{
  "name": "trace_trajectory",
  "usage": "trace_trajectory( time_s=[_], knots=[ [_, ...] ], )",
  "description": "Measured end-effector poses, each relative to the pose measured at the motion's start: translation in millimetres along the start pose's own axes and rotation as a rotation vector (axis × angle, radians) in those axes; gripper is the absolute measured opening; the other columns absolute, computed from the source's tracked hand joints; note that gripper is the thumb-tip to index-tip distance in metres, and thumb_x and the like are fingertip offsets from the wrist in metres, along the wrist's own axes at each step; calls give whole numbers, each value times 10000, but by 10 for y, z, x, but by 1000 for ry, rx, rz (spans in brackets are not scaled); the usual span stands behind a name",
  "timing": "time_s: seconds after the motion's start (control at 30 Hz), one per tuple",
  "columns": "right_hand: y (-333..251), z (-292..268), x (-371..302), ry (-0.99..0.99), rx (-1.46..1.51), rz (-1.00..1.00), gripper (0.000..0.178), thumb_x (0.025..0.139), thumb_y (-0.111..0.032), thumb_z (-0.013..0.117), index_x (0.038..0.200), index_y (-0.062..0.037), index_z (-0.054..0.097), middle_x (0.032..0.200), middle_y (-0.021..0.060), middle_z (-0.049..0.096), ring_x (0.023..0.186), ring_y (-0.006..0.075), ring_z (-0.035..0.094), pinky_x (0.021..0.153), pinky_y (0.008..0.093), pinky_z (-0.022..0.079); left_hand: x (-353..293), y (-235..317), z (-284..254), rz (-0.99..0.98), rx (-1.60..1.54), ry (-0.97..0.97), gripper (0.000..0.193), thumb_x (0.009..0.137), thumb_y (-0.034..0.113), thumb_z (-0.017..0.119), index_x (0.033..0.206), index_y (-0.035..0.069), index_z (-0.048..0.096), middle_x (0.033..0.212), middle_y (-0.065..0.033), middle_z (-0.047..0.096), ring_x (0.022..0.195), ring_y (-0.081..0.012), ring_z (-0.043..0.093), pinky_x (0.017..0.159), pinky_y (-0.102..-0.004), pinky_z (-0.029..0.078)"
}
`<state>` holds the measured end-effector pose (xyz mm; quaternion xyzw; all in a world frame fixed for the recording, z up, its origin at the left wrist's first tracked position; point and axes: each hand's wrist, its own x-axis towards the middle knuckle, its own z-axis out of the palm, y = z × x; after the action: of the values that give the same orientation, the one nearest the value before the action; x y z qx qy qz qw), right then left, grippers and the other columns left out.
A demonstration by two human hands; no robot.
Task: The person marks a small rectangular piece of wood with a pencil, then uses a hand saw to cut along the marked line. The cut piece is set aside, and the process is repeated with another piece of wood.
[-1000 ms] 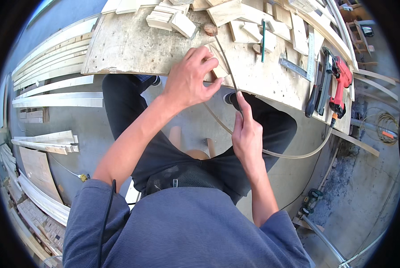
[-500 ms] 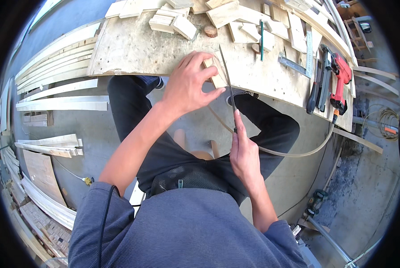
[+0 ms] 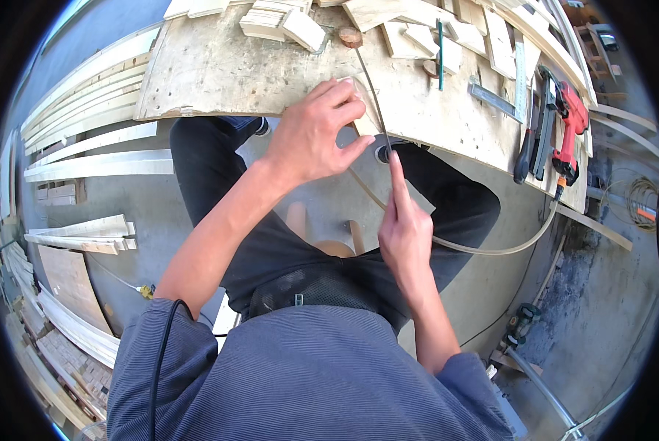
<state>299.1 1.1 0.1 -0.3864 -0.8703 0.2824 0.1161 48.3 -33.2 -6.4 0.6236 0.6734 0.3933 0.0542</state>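
My left hand (image 3: 316, 131) is closed on a small pale wood block (image 3: 368, 121) at the near edge of the plywood bench (image 3: 219, 81), thumb and fingers on its left side. In my right hand (image 3: 407, 234) is a handsaw (image 3: 378, 99) with a long, narrow dark blade. My index finger stretches along the saw toward the blade. The blade runs away from me along the block's right side, its tip near a round brown wood slice (image 3: 350, 37). Whether the teeth have cut into the wood I cannot tell. The handle is mostly hidden in my fist.
Several wood offcuts (image 3: 304, 29) lie along the bench's back. On the right are a dark green pencil (image 3: 440, 55), a metal square (image 3: 495, 101), a screwdriver (image 3: 523, 156) and a red nail gun (image 3: 571, 125) with a hose (image 3: 491, 251). Long boards (image 3: 101, 163) lie at left.
My right hand has pushed the saw forward, so its blade reaches farther over the bench. My left hand stays on the block. The whole view has shifted slightly.
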Motion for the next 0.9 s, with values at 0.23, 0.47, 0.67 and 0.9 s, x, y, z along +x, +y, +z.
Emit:
trace_trajectory(
  time_s=[0.23, 0.47, 0.67, 0.9],
  knots=[
    [-10, -22, -57, -12, -42, 5, 844, 1007, 61, 622, 1793, -196, 451, 861, 241, 736, 704, 433, 734, 681, 534, 596, 43, 40, -23, -43, 1, -12, 324, 877, 218, 928, 1034, 20, 724, 1191, -170, 729, 1301, -424, 698, 1084, -480, 602],
    [93, 21, -31, 49, -11, -75, 831, 1012, 53, 625, 1786, -198, 459, 827, 234, 717, 698, 432, 717, 681, 540, 582, 34, -8, 33, 33, 21, 34, 326, 884, 227, 922, 1033, 21, 718, 1192, -170, 731, 1297, -423, 696, 1085, -486, 599],
    [51, 9, 61, 44, 14, -64, 826, 1018, 39, 633, 1790, -200, 458, 797, 223, 691, 668, 407, 697, 664, 523, 562, 44, 32, -22, -8, 55, -12, 330, 886, 226, 920, 1045, 18, 720, 1195, -178, 733, 1301, -425, 698, 1101, -483, 597],
    [57, -25, 10, -16, -45, -15, 839, 1014, 33, 631, 1794, -215, 447, 801, 229, 700, 685, 428, 707, 674, 545, 566, 14, -9, -4, 4, 40, -14, 333, 881, 226, 926, 1070, 30, 734, 1245, -173, 744, 1298, -421, 701, 1091, -478, 597]
  ],
)
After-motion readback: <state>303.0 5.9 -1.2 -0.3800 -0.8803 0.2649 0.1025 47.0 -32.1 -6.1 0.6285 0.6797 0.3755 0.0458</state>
